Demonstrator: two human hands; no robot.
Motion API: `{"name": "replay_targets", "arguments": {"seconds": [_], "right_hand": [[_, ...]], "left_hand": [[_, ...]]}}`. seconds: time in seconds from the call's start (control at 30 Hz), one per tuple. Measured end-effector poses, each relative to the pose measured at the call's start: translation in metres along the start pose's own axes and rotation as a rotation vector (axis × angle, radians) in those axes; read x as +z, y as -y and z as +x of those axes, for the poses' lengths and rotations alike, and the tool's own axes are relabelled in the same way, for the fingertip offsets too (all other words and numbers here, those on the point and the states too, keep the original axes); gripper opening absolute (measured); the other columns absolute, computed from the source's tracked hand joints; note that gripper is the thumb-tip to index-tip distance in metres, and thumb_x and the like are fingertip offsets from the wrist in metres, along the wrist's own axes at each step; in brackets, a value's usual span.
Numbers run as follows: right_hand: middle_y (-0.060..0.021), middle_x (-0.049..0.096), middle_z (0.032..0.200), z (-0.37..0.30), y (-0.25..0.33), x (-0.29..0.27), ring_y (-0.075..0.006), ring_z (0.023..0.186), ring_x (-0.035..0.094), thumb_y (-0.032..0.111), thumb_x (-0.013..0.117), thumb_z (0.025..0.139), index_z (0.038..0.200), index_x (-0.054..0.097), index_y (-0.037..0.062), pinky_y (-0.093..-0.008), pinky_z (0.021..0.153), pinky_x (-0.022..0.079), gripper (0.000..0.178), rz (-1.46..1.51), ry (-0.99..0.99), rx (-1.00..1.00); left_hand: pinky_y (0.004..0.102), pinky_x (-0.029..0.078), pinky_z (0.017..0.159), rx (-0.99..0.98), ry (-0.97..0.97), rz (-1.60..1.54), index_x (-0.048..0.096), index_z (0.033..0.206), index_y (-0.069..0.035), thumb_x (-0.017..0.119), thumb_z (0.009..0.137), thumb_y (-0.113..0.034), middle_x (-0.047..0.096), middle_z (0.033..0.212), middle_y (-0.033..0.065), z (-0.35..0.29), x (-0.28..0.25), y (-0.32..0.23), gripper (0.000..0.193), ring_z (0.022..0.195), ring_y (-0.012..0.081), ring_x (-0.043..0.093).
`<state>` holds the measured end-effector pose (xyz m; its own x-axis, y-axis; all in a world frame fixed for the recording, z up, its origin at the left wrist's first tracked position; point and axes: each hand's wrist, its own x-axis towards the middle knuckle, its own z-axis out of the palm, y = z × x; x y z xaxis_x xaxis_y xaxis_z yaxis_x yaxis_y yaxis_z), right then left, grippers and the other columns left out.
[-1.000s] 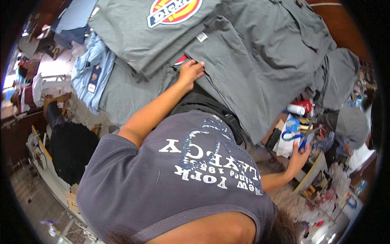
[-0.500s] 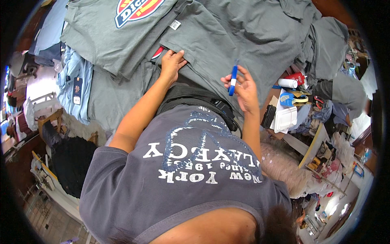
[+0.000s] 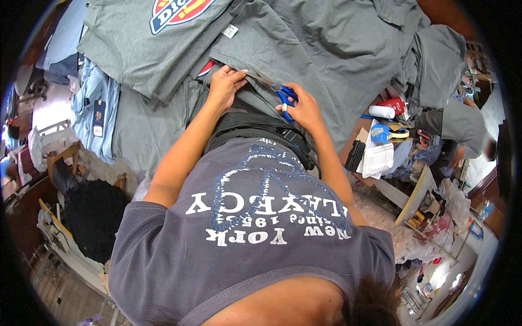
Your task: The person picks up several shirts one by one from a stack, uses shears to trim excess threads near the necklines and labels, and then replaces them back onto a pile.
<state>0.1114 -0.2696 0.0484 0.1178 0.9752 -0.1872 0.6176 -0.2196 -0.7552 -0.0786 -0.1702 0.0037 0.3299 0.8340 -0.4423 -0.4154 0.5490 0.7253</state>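
My left hand (image 3: 225, 87) lies at the near edge of a folded grey T-shirt (image 3: 266, 43). Its thumb and fingers are pinched together there, and whatever is between the tips is too small to make out. In my right hand (image 3: 303, 108) is a pair of scissors (image 3: 284, 93) with blue handles. The blades point left, with their tips close beside my left fingertips. A white tag (image 3: 230, 31) shows on the shirt, just beyond my left hand. To the left lies another grey T-shirt (image 3: 130, 49) with a red, blue and yellow print.
More grey garments (image 3: 359, 49) cover the far right of the work surface. A tape dispenser (image 3: 382, 133), a white box (image 3: 377, 158) and a white spool (image 3: 381, 112) stand at the right. Light blue clothes (image 3: 98, 103) hang at the left. Another person (image 3: 462, 127) is at the far right.
My right hand has moved left and lowered the scissors, bringing the blades toward my left fingertips. My left hand stays at the shirt's edge, its fingers now pinched tighter.
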Motion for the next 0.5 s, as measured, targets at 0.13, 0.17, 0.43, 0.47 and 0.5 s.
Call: {"name": "replay_targets", "arguments": {"seconds": [0.13, 0.17, 0.43, 0.47, 0.5], "right_hand": [[-0.0091, 0.059, 0.086, 0.012, 0.006, 0.000, -0.0233, 0.076, 0.057, 0.031, 0.072, 0.058, 0.105, 0.050, 0.0111, -0.0335, 0.067, 0.044, 0.055, -0.048, 0.047, -0.033], [-0.0091, 0.059, 0.086, 0.015, 0.007, 0.001, -0.0234, 0.077, 0.057, 0.032, 0.072, 0.058, 0.105, 0.050, 0.0112, -0.0335, 0.067, 0.044, 0.056, -0.052, 0.056, -0.037], [-0.0132, 0.060, 0.087, 0.020, 0.007, 0.001, -0.0268, 0.076, 0.058, 0.030, 0.074, 0.056, 0.104, 0.051, 0.0100, -0.0336, 0.066, 0.044, 0.057, -0.011, 0.048, -0.105], [-0.0137, 0.060, 0.086, 0.019, 0.006, 0.000, -0.0273, 0.076, 0.058, 0.029, 0.074, 0.056, 0.104, 0.051, 0.0097, -0.0335, 0.066, 0.044, 0.056, -0.005, 0.039, -0.121], [-0.0139, 0.060, 0.086, 0.017, 0.004, 0.000, -0.0274, 0.076, 0.058, 0.028, 0.074, 0.057, 0.103, 0.051, 0.0093, -0.0335, 0.066, 0.044, 0.055, 0.007, 0.038, -0.109]], "left_hand": [[0.0249, 0.047, 0.070, 0.003, 0.007, 0.019, 0.053, 0.093, -0.003, 0.056, 0.075, 0.001, 0.060, 0.088, 0.0054, 0.000, -0.002, 0.000, 0.019, 0.078, 0.0129, 0.057], [0.0249, 0.048, 0.070, 0.004, 0.009, 0.022, 0.053, 0.093, -0.003, 0.056, 0.075, 0.001, 0.060, 0.088, 0.0053, 0.000, -0.003, 0.001, 0.018, 0.078, 0.0129, 0.057], [0.0239, 0.047, 0.069, 0.008, 0.012, 0.028, 0.053, 0.092, -0.003, 0.057, 0.075, -0.001, 0.060, 0.087, 0.0042, -0.002, 0.001, -0.003, 0.017, 0.077, 0.0127, 0.057], [0.0241, 0.047, 0.069, 0.009, 0.010, 0.012, 0.053, 0.092, -0.003, 0.057, 0.076, -0.001, 0.060, 0.087, 0.0042, -0.002, 0.002, -0.004, 0.018, 0.077, 0.0127, 0.057], [0.0242, 0.047, 0.069, 0.010, 0.008, -0.005, 0.053, 0.093, -0.003, 0.057, 0.076, -0.001, 0.060, 0.088, 0.0041, -0.002, 0.002, -0.004, 0.018, 0.078, 0.0126, 0.057]]}}
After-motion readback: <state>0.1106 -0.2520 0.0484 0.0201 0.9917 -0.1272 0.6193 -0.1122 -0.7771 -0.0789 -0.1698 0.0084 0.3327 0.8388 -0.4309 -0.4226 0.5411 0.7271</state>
